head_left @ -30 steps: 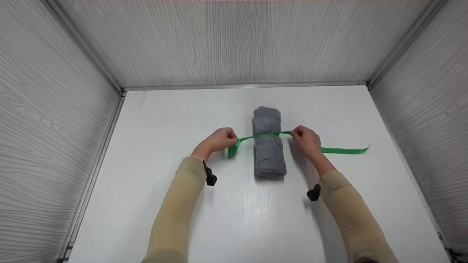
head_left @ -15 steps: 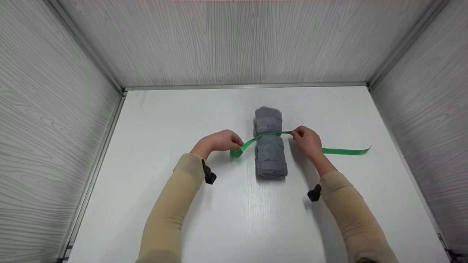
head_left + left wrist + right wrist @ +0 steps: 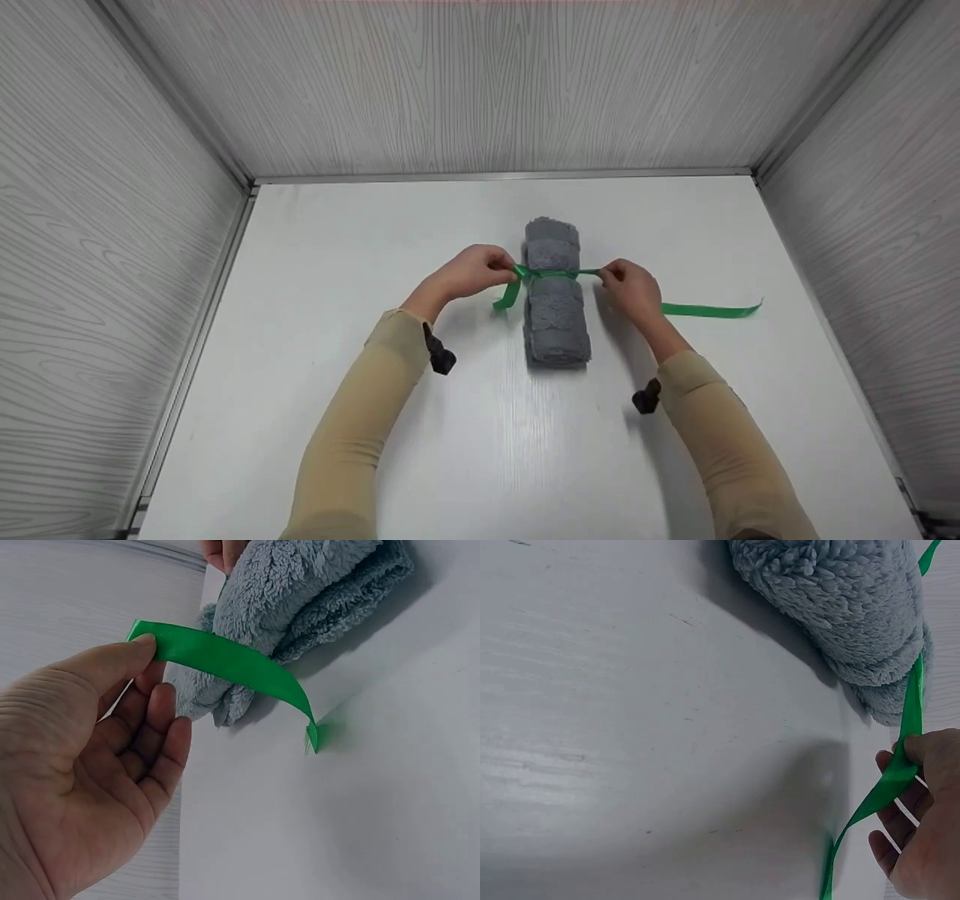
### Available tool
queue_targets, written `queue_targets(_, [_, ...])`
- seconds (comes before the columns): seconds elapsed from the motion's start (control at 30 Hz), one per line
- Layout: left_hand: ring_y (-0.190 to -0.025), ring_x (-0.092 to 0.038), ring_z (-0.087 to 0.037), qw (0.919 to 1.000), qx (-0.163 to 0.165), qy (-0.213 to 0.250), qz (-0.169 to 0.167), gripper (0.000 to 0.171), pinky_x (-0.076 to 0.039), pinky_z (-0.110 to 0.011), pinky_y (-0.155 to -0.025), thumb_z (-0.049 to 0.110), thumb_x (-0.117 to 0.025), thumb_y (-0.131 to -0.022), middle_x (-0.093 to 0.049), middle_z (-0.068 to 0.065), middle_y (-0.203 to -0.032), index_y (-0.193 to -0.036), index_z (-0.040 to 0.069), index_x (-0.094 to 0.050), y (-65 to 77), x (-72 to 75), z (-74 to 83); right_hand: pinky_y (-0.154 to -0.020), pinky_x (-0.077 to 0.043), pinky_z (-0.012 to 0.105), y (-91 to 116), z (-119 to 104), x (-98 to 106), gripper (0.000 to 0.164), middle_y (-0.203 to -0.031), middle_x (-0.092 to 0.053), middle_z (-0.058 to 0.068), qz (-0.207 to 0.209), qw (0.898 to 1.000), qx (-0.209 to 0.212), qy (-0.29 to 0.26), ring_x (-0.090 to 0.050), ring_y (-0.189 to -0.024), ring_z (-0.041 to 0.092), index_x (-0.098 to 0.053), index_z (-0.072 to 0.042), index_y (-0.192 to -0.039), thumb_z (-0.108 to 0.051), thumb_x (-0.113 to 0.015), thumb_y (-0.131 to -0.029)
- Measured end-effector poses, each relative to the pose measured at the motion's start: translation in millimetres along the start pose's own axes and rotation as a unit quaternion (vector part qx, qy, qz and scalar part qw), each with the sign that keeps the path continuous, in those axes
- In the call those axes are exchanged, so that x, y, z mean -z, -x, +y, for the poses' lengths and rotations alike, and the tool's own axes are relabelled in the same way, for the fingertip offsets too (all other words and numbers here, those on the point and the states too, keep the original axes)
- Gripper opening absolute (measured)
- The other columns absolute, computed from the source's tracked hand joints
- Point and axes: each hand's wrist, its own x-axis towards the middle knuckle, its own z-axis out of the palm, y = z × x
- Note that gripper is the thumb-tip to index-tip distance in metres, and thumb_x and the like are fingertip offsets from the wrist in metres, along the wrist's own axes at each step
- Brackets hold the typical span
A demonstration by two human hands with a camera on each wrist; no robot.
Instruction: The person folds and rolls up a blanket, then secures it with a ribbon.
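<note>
A rolled grey towel lies lengthwise on the white table, with a green ribbon wrapped across its middle. Close to the towel's left side, my left hand pinches the ribbon between thumb and finger. In the left wrist view the ribbon's short end arches from that pinch down to the table. On the other side my right hand pinches the ribbon a little way from the towel. Its longer tail runs out to the right past that hand. In the right wrist view the ribbon stretches from towel to fingers.
The white table is enclosed by a back panel and side panels with a grey woodgrain pattern. A small black device sits at the left wrist, another black device at the right.
My left hand has moved right, dipping first and then rising, with the ribbon's short end, and is now near the towel. The towel has shifted slightly right. My right hand has barely moved.
</note>
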Motion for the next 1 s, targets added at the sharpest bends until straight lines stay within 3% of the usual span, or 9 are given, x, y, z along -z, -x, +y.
queue_targets(0.4, [-0.105, -0.062, -0.017, 0.9968, -0.008, 0.028, 0.075, 0.022, -0.053, -0.036, -0.09, 0.027, -0.064, -0.104, -0.066, -0.003, -0.113, -0.119, 0.011, -0.068, -8.9, -8.9, 9.9, -0.078, -0.048, 0.039, -0.5, -0.3, 0.2, 0.027, -0.104, -0.069, 0.01, -0.002, 1.0, -0.002, -0.002, -0.061, -0.092, 0.026, -0.069, -0.006, -0.114, -0.03, -0.057, -0.106])
queue_targets(0.6, [-0.107, -0.062, -0.016, 0.9949, -0.017, 0.058, 0.081, 0.027, -0.053, -0.035, -0.091, 0.032, -0.065, -0.103, -0.066, -0.002, -0.118, -0.122, 0.013, -0.069, -10.7, -12.2, 16.8, -0.077, -0.048, 0.038, 0.1, -0.7, -0.4, 0.027, -0.101, -0.071, 0.01, 0.008, 1.0, 0.005, 0.0, -0.062, -0.09, 0.025, -0.07, -0.005, -0.111, -0.029, -0.058, -0.106])
queue_targets(1.0, [-0.111, -0.062, -0.015, 0.9909, -0.042, 0.103, 0.076, 0.019, -0.054, -0.034, -0.092, 0.024, -0.062, -0.105, -0.064, -0.001, -0.131, -0.118, 0.012, -0.07, -21.6, -22.8, 24.5, -0.076, -0.046, 0.037, 2.0, -3.2, -0.4, 0.027, -0.1, -0.071, 0.01, 0.008, 1.0, 0.007, 0.009, -0.06, -0.087, 0.025, -0.071, -0.005, -0.11, -0.028, -0.059, -0.105])
